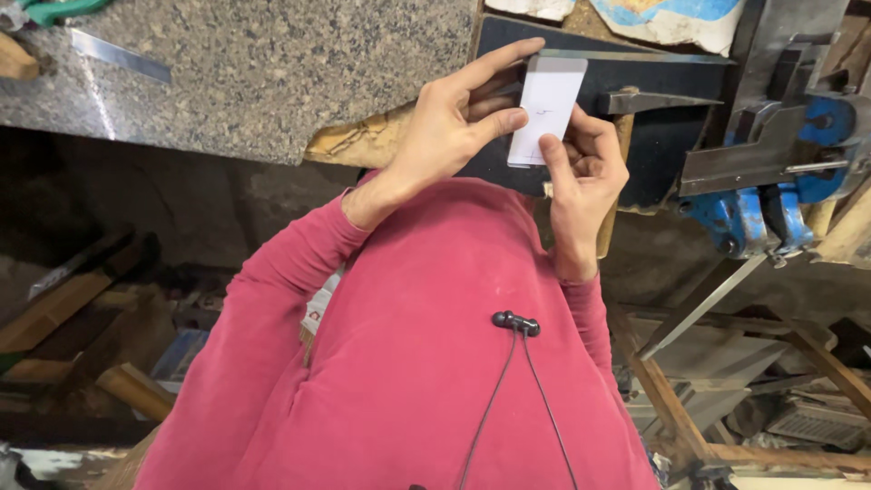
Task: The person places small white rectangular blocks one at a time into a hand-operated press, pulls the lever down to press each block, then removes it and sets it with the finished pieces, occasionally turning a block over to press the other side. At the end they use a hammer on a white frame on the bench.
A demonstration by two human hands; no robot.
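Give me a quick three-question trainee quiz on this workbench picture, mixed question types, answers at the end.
1. True or false: both hands hold the small white rectangular piece.
2. Multiple choice: What colour is the vise at the bench's edge? A) red B) blue C) yellow
3. Fill in: Behind the white piece lies a dark ____, with a hammer resting on it.

Key:
1. True: the left hand grips it with thumb and forefinger, and the right hand pinches its lower end.
2. B
3. board

The speckled stone slab sits beside them.
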